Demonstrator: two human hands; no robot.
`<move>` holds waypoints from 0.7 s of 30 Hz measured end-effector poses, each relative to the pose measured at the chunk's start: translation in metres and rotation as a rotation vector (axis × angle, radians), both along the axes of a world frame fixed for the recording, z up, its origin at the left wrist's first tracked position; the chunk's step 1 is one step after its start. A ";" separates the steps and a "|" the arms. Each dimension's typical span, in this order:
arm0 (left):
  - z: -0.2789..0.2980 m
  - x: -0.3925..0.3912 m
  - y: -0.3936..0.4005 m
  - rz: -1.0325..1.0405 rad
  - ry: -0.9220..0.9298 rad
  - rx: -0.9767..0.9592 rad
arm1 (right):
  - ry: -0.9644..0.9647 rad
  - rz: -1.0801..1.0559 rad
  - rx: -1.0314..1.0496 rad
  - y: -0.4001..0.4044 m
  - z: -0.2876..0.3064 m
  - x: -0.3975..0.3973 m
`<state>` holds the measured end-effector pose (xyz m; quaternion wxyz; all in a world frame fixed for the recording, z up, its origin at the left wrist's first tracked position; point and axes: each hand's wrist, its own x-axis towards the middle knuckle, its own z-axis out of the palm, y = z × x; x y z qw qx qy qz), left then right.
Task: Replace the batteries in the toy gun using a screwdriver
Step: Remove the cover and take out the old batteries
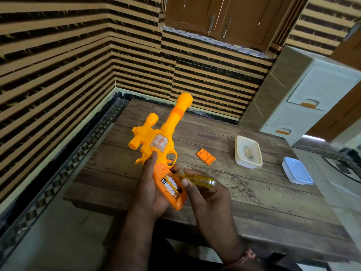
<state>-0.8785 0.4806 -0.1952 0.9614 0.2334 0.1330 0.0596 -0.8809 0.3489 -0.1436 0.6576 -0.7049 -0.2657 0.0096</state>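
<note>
the left hand grips the toy gun by its handle above the table, batteries showing in the open compartment, while the right hand pinches the screwdriver, its tip seemingly at the batteries.

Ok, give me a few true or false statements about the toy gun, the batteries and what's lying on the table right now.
1. The left hand holds the toy gun. True.
2. The battery cover is screwed onto the gun. False: it lies on the table.
3. Batteries sit in the open compartment. True.
4. The right hand is empty. False: it holds the screwdriver.
5. The cream container has its lid on. False: it is open.
</note>
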 end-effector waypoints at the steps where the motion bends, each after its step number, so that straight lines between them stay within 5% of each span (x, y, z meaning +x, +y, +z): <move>1: 0.000 0.000 0.000 0.001 0.010 -0.001 | 0.017 -0.009 -0.007 0.000 -0.002 0.000; 11: -0.011 0.003 0.003 -0.134 -0.136 0.025 | -0.084 0.198 -0.465 0.000 0.026 0.042; 16: -0.003 0.002 -0.003 -0.108 -0.043 0.077 | -0.082 0.414 -0.728 0.011 0.059 0.070; 21: -0.002 0.002 -0.007 -0.136 -0.006 0.045 | 0.024 0.387 -0.718 0.023 0.060 0.087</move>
